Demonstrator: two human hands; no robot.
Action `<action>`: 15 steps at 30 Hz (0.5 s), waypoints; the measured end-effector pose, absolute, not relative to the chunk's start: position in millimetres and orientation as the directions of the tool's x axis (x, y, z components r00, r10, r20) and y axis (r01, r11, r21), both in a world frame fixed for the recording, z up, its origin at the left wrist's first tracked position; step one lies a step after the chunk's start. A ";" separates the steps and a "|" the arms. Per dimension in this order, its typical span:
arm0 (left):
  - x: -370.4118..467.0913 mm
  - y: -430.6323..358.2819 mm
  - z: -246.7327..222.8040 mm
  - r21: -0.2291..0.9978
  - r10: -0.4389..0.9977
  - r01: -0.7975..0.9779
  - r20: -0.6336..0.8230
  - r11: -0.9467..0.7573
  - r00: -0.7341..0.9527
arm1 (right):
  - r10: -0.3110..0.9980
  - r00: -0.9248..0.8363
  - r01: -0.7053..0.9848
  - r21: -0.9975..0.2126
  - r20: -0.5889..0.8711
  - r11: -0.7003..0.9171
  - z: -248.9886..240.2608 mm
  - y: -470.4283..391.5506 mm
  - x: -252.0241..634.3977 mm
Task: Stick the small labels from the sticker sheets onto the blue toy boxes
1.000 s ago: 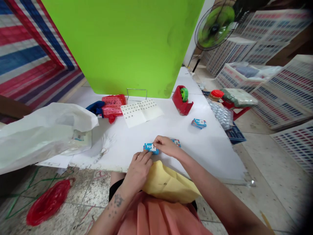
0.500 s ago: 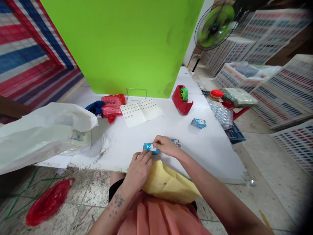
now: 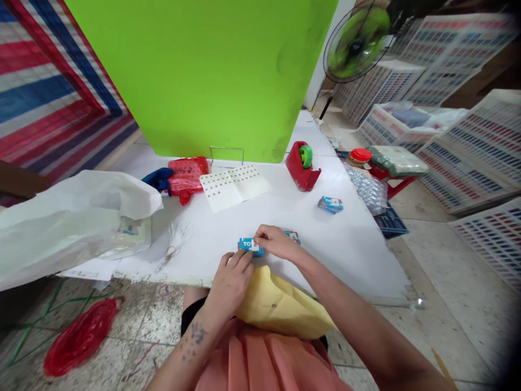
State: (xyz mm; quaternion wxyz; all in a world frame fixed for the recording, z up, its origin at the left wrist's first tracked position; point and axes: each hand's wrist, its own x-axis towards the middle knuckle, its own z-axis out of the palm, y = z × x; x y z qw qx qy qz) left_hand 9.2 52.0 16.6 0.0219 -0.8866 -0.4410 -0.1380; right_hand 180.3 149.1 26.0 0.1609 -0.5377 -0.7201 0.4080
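Note:
A blue card stack [image 3: 246, 245] with white letters lies near the table's front edge. My left hand [image 3: 233, 277] rests its fingertips on the stack's lower edge, fingers close together. My right hand [image 3: 273, 240] is pinched at the card's right part, over a small whitish patch; what it holds there is too small to make out. Partly behind my right hand is a second group of blue cards [image 3: 293, 237]. Farther right lies another blue card pile [image 3: 330, 205]. A white sheet with rows of small dark squares [image 3: 236, 187] lies beyond my hands.
A red tape dispenser [image 3: 303, 167] stands at the back right. A red package [image 3: 187, 175], white strings [image 3: 176, 241] and a large whitish bag [image 3: 77, 217] are on the left. A yellow envelope [image 3: 283, 307] covers my lap. The green panel [image 3: 211, 76] rises behind the table.

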 end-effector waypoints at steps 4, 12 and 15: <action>9.4 51.9 17.0 0.088 0.775 0.784 0.256 -0.615 0.579 | 0.908 -0.367 0.643 -0.760 -0.203 0.089 25.0 149.7 180.3; 10.2 51.7 19.2 0.080 0.789 0.794 0.208 -0.602 0.578 | 0.912 -0.366 0.640 -0.761 -0.186 0.101 23.6 150.2 180.2; 10.8 53.2 20.4 0.068 0.787 0.794 0.202 -0.605 0.582 | 0.917 -0.357 0.641 -0.760 -0.176 0.103 22.8 148.6 179.6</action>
